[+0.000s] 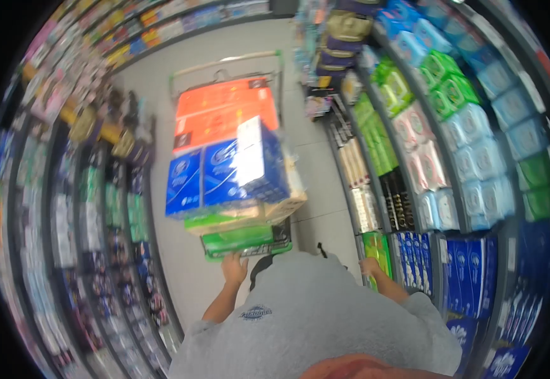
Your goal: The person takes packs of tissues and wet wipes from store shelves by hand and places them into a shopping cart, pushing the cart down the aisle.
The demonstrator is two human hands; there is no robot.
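Note:
My left hand [234, 268] is at the near end of a loaded shopping cart [281, 245], its fingers closed over the green rim. Blue packs [184, 183], orange-red packs [224, 107] and a white box [250, 151] are piled on the cart, above green packs [237, 239] lower down. Out to the right, my right hand [371, 266] is beside green packs [376, 243] on the bottom of the shelf. Its fingers look extended and apart, though slightly blurred. Whether they touch a pack I cannot tell.
Shelves of packaged goods line both sides of the aisle. On the right are light-blue packs [474, 158], pink packs [414, 126] and dark-blue packs [467, 275]. Dark and gold packages [344, 38] stick out at the shelf end. Tiled floor [322, 196] lies between cart and right shelf.

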